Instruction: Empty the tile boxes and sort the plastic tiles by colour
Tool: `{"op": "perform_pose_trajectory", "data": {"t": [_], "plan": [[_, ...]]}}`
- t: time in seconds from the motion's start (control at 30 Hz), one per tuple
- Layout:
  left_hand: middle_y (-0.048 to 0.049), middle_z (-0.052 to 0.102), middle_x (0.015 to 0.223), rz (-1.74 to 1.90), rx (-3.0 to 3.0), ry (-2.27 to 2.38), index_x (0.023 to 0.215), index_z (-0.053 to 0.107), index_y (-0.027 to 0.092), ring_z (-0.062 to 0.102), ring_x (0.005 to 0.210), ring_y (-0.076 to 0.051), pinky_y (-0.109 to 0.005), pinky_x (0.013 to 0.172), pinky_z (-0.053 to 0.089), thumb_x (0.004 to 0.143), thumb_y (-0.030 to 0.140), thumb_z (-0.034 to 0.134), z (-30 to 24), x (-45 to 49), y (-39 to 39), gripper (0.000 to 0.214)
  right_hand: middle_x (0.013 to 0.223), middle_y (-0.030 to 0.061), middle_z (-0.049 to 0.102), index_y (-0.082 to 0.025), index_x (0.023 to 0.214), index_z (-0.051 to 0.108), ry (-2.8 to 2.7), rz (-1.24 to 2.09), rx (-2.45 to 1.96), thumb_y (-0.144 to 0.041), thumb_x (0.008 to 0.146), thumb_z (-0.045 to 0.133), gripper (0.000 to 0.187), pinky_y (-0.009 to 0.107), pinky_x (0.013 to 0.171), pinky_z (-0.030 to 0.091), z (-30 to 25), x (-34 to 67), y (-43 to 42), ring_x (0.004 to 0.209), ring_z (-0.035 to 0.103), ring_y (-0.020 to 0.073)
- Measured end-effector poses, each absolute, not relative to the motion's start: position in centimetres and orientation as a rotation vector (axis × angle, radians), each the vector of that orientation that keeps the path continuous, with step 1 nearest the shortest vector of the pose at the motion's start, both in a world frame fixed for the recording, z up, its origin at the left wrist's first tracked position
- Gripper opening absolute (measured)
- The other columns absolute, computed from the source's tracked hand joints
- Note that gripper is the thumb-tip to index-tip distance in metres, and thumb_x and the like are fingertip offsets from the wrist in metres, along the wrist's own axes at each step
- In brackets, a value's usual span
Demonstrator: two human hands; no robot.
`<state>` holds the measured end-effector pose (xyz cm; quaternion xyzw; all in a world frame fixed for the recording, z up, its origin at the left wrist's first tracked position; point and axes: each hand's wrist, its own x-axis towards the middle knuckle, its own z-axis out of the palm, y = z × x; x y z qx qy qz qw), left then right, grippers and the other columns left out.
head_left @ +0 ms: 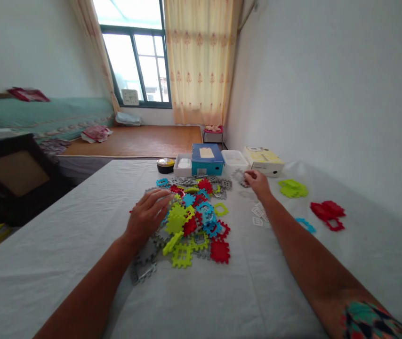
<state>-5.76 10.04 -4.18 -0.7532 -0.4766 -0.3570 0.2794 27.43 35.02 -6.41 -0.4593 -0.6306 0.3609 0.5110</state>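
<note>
A mixed pile of toothed plastic building tiles (176,219) in lime green, red, blue and grey covers the middle of the table. Over the pile's left side lies my left hand (149,212), fingers stretched out and touching or just above the pieces; I see nothing gripped in it. My right hand (256,183), farther back and to the right, pinches a grey toothed tile (239,176) by its right edge, a little above the cloth. Small white lattice pieces (258,213) lie on the cloth in front of that hand.
At the back stand a round black tin (165,165), a white box (182,165), a blue box (207,160), a translucent tub (234,160) and a yellow-white box (265,161). To the right lie lime green tiles (293,188), red tiles (328,213) and a blue frame tile (306,225).
</note>
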Motion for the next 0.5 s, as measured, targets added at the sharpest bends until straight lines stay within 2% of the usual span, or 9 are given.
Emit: {"op": "perform_pose_trajectory", "data": {"t": [0.13,0.27,0.4,0.5], "plan": [[-0.0051,0.066,0.117,-0.977,-1.905,-1.413,0.118,0.063,0.027,0.058,0.113,-0.022,-0.041,0.099,0.050,0.088,0.016,0.055,-4.4,-7.4,10.1,0.032,0.076,0.0056,0.069,-0.016,0.081,0.061,-1.346,0.871,-1.286,-0.026,0.071,0.069,0.016,0.029,0.061,0.058,-8.7,32.1,38.2,0.062,0.064,0.0143],[-0.0047,0.068,0.112,-0.971,-1.850,-1.499,0.114,0.066,0.026,0.058,0.110,-0.021,-0.041,0.098,0.050,0.088,0.017,0.053,-5.1,-8.4,10.3,0.030,0.072,0.0059,0.069,-0.015,0.082,0.062,-1.311,0.863,-1.327,-0.021,0.074,0.067,0.011,0.028,0.057,0.058,-9.4,31.9,38.3,0.059,0.065,0.0149],[-0.0053,0.069,0.110,-0.946,-1.798,-1.684,0.113,0.068,0.025,0.060,0.107,-0.022,-0.041,0.097,0.049,0.089,0.021,0.050,-5.8,-10.3,10.5,0.030,0.066,0.0061,0.068,-0.013,0.088,0.067,-1.322,0.841,-1.376,-0.026,0.075,0.066,0.019,0.027,0.049,0.053,-9.4,31.4,38.6,0.053,0.063,0.0166],[-0.0066,0.069,0.108,-0.924,-1.758,-1.920,0.112,0.069,0.023,0.061,0.104,-0.023,-0.041,0.094,0.051,0.090,0.027,0.047,-6.3,-12.4,10.3,0.032,0.068,0.0054,0.067,-0.010,0.102,0.068,-1.490,0.626,-1.437,-0.025,0.078,0.057,0.030,0.025,0.050,0.050,-10.2,31.9,39.0,0.051,0.061,0.0143]]}}
